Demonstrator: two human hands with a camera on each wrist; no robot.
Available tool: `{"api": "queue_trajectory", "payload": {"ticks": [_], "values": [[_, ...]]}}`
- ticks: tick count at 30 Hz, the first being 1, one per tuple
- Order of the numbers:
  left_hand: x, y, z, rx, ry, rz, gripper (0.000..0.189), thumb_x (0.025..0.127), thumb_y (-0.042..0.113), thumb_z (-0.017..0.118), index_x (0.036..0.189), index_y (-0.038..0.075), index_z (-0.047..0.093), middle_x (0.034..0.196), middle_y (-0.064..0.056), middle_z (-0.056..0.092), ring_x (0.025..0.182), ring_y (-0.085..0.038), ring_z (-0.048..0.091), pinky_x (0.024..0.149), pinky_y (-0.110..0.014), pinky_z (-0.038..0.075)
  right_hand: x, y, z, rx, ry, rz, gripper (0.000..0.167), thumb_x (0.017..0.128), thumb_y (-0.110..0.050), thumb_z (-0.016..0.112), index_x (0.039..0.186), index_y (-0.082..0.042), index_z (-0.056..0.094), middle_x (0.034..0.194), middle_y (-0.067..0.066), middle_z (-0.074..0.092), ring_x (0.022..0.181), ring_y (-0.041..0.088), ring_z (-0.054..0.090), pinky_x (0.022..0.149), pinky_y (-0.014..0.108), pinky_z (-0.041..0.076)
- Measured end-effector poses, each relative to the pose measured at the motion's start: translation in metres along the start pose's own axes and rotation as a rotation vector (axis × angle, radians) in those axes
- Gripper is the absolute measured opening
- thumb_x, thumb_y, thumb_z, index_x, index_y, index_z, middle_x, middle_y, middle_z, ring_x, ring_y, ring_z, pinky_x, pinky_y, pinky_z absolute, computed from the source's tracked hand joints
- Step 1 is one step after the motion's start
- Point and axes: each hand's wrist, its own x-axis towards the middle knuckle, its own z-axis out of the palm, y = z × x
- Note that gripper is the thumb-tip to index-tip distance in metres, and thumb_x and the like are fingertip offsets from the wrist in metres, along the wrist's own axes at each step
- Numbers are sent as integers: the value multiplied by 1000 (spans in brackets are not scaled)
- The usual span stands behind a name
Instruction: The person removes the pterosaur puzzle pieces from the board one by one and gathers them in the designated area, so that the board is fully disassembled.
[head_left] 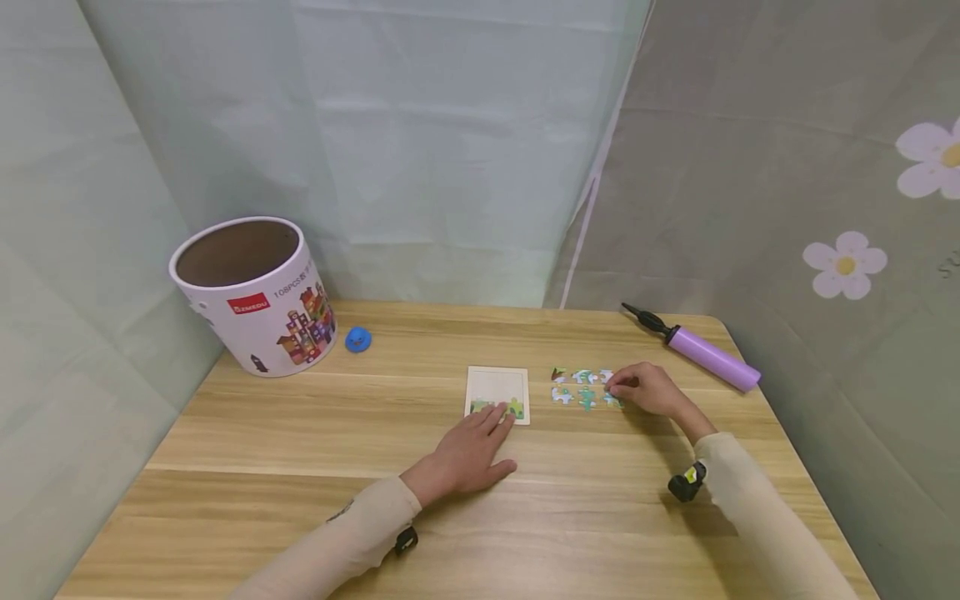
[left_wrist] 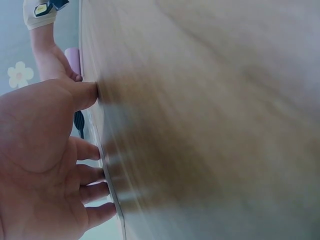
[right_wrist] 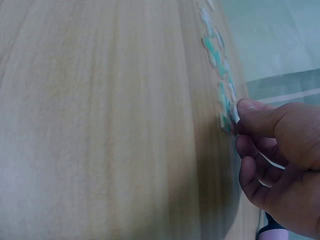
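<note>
A square puzzle board (head_left: 497, 382) with a pale rim lies on the table, green pieces (head_left: 517, 408) fitted along its near edge. My left hand (head_left: 471, 450) rests with outstretched fingers on that near edge; in the left wrist view its fingertips (left_wrist: 102, 212) press the board's rim. To the right, loose jigsaw pieces (head_left: 585, 396) in blue, white and green lie in two rows. Over their right end is my right hand (head_left: 651, 390), thumb and index finger pinching a jigsaw piece, mostly hidden by the fingers. In the right wrist view the thumb (right_wrist: 255, 116) covers it.
A white printed bucket (head_left: 270, 308) stands at the back left, with a small blue toy (head_left: 357, 339) beside it. A purple hand pump (head_left: 708, 357) with a black nozzle lies at the back right. Curtains (head_left: 465, 150) hang behind the wooden table (head_left: 337, 425).
</note>
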Motion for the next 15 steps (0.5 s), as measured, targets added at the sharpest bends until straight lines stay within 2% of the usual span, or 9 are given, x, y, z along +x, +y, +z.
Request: {"api": "queue_trajectory", "payload": {"ticks": [9, 15], "values": [[0, 3, -2, -13, -7, -9, 73, 105, 48, 48, 158, -1, 34, 166, -20, 27, 153, -35, 27, 125, -43, 24, 8, -25, -4, -6, 22, -15, 13, 95, -13, 74, 105, -7, 79, 98, 6, 76, 88, 22, 69, 74, 34, 55], [2, 6, -3, 45, -31, -22, 72, 105, 49, 47, 157, 0, 36, 163, -18, 35, 152, -34, 29, 125, -43, 25, 19, -47, 2, 33, 12, -88, 14, 94, -11, 74, 106, -5, 78, 97, 6, 76, 87, 21, 69, 77, 36, 56]]}}
